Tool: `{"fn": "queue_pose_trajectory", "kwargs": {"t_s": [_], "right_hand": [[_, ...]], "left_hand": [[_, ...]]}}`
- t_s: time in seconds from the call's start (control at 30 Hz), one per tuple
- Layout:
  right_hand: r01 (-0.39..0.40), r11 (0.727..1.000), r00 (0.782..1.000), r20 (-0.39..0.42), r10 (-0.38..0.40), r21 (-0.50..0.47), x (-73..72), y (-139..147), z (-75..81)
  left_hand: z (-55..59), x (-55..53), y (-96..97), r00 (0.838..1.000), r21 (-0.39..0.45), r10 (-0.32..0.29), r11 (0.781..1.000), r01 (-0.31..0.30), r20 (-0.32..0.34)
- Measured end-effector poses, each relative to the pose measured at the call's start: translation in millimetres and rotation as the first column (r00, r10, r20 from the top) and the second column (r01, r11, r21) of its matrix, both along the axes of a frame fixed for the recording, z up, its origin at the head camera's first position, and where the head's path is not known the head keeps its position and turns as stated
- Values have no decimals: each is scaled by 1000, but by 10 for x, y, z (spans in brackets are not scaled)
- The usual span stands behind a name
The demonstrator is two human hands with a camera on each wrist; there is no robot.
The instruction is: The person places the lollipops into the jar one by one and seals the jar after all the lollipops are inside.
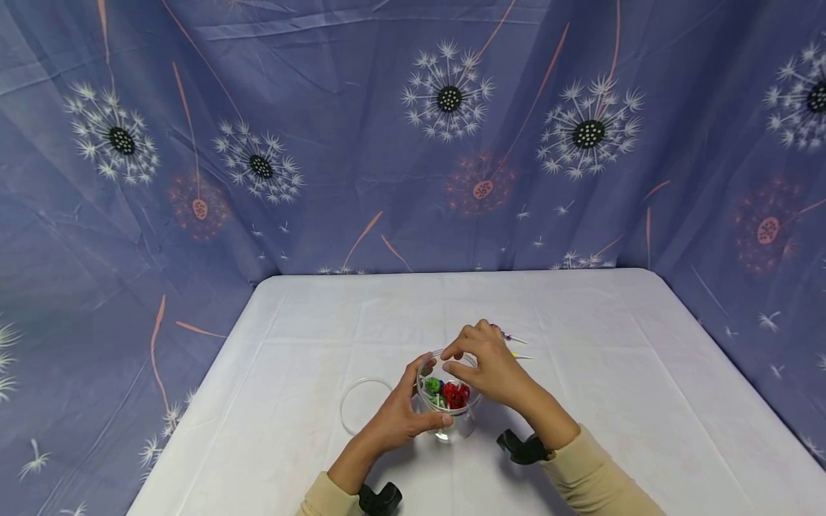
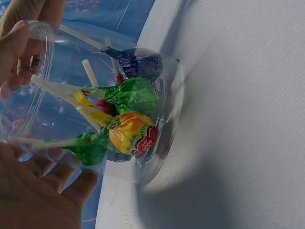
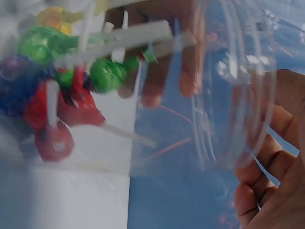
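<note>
My left hand (image 1: pixel 403 416) grips a clear plastic jar (image 1: pixel 461 428), thumb at the front and fingers round the far side. Inside lie several wrapped lollipops: green ones (image 1: pixel 433 385), red ones (image 1: pixel 455 395), a yellow one (image 2: pixel 131 132) and a dark blue one (image 2: pixel 141 64), their white sticks pointing towards the mouth. Over the jar's open rim is my right hand (image 1: pixel 488 362), fingers loosely bent and thumb apart from them. Nothing shows between its fingers. In the right wrist view, this hand (image 3: pixel 283 167) is beside the rim (image 3: pixel 262 119); whether it touches is unclear.
Left of the jar, a clear round ring-like piece (image 1: pixel 343 408), perhaps a lid, lies on the white-covered table (image 1: pixel 277 401). Beyond my right hand, lollipop sticks (image 1: pixel 516 339) stick out, partly hidden. A blue dandelion-print cloth (image 1: pixel 361 143) hangs behind the table.
</note>
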State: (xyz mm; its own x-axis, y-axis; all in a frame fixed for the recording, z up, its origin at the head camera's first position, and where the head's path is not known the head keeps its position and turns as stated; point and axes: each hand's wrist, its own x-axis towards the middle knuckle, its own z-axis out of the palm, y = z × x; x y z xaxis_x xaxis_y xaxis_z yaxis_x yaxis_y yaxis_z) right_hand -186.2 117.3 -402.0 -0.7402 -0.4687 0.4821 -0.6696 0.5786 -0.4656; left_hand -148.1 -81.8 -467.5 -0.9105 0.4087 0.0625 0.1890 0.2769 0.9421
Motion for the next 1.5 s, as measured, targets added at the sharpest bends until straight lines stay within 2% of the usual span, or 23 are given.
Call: {"fn": "queue_pose_trajectory", "kwargs": {"t_s": [0.1,0.23,0.5,0.77,1.03,1.5], "right_hand": [[1,998,1000,11,0,-63,-30,85,29],[61,992,997,47,-56,-113,-94,228,37],[194,968,974,151,-171,-156,-261,533,-109],[287,950,942,218,-257,-120,-410,766,-354],[353,934,904,282,-322,-63,-500,919,-612],[404,915,845,374,-382,22,-580,1072,-869]], "left_hand": [[3,-4,3,1000,-10,7,1000,-7,-6],[7,-9,9,1000,-13,13,1000,-13,-7],[20,1,9,1000,-7,13,1000,-13,-14],[10,2,7,1000,-10,14,1000,-14,-16],[10,5,12,1000,-11,13,1000,-13,-12],[33,17,15,1000,-10,7,1000,-7,-19]]}}
